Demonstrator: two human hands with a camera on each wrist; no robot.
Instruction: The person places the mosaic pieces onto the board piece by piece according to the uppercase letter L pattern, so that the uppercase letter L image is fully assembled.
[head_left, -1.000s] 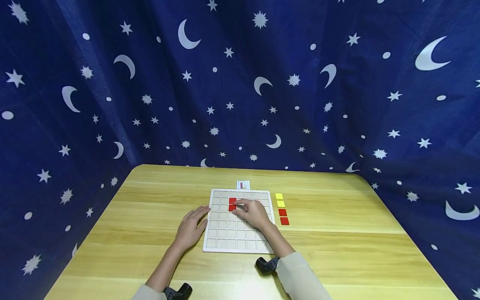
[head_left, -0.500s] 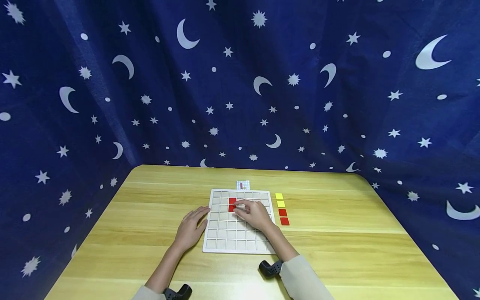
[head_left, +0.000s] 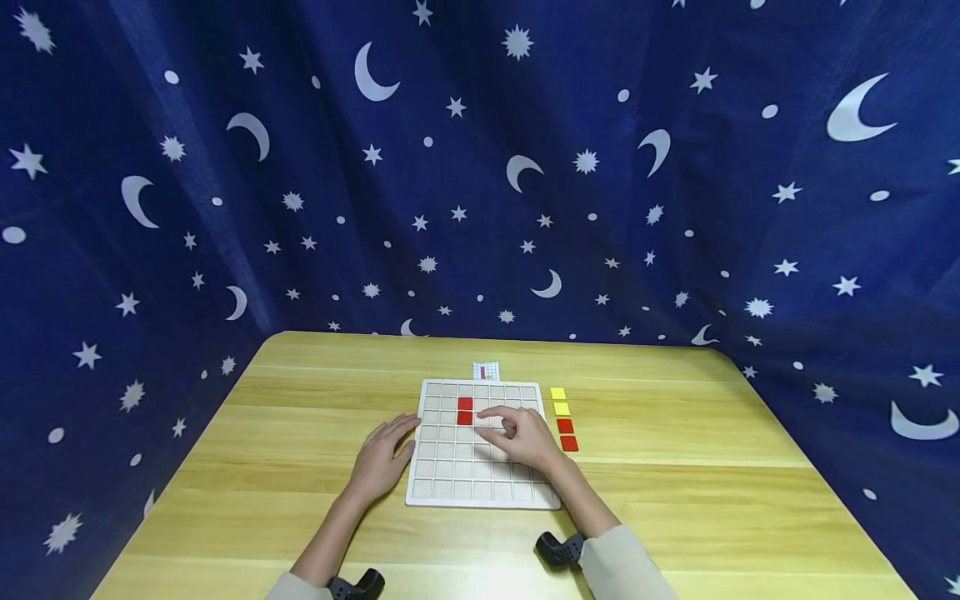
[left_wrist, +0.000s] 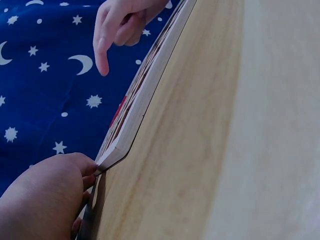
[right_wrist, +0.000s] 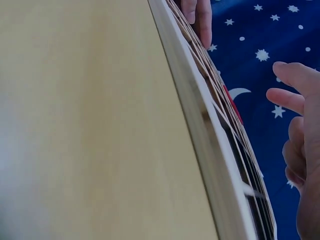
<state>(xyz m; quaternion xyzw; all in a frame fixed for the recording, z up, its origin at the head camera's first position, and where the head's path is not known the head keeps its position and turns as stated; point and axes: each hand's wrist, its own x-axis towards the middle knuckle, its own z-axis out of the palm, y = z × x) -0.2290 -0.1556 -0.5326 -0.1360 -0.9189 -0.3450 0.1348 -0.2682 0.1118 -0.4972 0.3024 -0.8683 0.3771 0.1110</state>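
A white grid board (head_left: pixel 450 477) lies flat on the wooden table (head_left: pixel 675 467). Two red tiles (head_left: pixel 465 410) sit one below the other in its upper rows. My right hand (head_left: pixel 525 437) hovers over the board just right of them, index finger stretched out, the other fingers loosely curled, holding nothing. In the left wrist view that right hand (left_wrist: pixel 116 27) hangs above the board's edge (left_wrist: pixel 145 95). My left hand (head_left: pixel 382 457) lies flat on the table with straight fingers against the board's left edge. The right wrist view shows my right fingers (right_wrist: pixel 300 105) off the board's surface (right_wrist: pixel 200 115).
Right of the board lie two yellow tiles (head_left: pixel 559 401) and, below them, two red tiles (head_left: pixel 567 434) in a column. A small patterned card (head_left: pixel 486 369) stands behind the board. Dark blue star-and-moon cloth (head_left: pixel 480 167) walls the table on three sides.
My right hand has drawn back from the red tiles, to the right and towards me, leaving both tiles uncovered in the board. The left hand has stayed put.
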